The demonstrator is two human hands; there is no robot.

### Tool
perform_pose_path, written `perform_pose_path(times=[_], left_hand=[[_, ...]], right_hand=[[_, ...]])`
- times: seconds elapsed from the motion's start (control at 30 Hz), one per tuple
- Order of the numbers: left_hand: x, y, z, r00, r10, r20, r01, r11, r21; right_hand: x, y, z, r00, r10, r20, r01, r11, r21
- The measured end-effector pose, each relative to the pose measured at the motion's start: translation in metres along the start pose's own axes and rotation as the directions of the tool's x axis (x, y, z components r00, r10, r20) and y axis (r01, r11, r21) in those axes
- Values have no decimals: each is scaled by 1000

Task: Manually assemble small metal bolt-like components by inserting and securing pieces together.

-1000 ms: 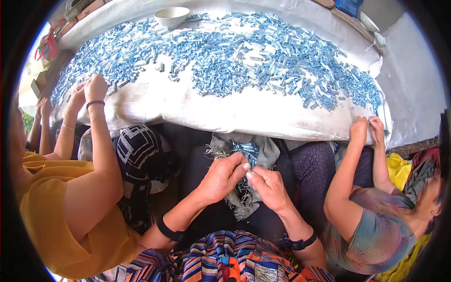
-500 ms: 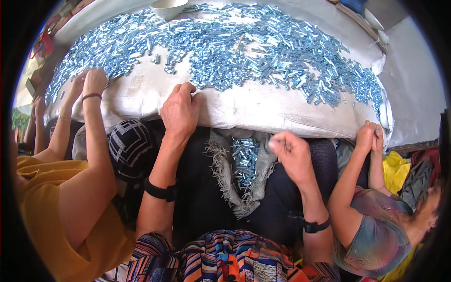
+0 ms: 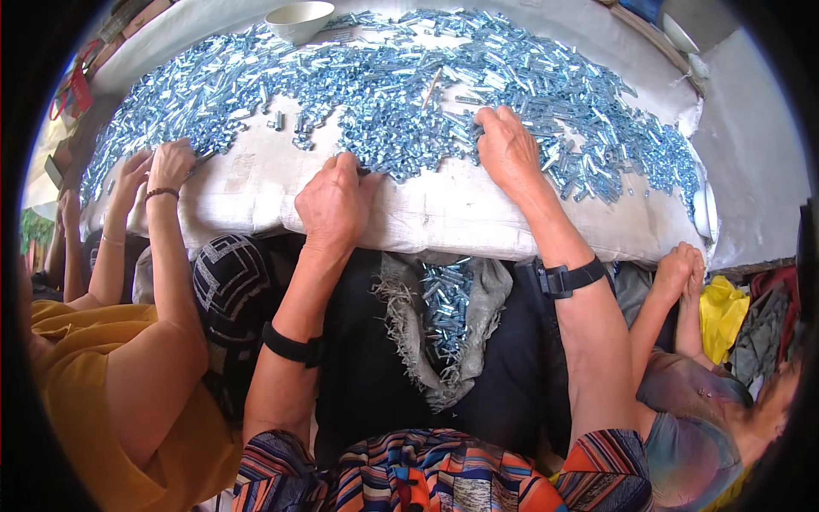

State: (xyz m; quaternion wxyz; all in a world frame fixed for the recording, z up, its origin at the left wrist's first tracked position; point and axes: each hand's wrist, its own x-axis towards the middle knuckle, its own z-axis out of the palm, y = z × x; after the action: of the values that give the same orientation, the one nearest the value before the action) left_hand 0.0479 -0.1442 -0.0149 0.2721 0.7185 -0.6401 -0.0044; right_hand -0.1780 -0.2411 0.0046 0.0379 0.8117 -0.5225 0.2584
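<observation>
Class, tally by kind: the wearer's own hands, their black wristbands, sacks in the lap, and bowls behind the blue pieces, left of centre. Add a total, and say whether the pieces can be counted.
Left hand, right hand: 2
Left wristband, right wristband: 2
Sack: 1
Bowl: 1
Total: 6
Blue pieces: too many to count, left out.

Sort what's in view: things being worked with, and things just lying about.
Apparently in use:
small shiny bluish pieces
left hand and right hand, both at the pieces
pale cloth-covered table
open grey sack, holding more pieces

Apparently just lying about:
pale bowl, untouched
yellow cloth
dark grey cloth
</observation>
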Motion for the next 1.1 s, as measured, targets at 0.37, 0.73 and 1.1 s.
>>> perform_pose_path(times=[0.37, 0.73, 1.1], left_hand=[[0, -3, -2, 1000, 11, -11, -12, 998, -62], [-5, -11, -21, 963, -122, 241, 249, 747, -616], [-79, 43, -44, 807, 152, 570, 574, 21, -818]], right_hand=[[-30, -16, -22, 984, 167, 61, -178, 922, 345], [-119, -64, -66, 857, 333, 394, -468, 179, 866], [-148, -81, -79, 857, 258, 446, -469, 32, 882]])
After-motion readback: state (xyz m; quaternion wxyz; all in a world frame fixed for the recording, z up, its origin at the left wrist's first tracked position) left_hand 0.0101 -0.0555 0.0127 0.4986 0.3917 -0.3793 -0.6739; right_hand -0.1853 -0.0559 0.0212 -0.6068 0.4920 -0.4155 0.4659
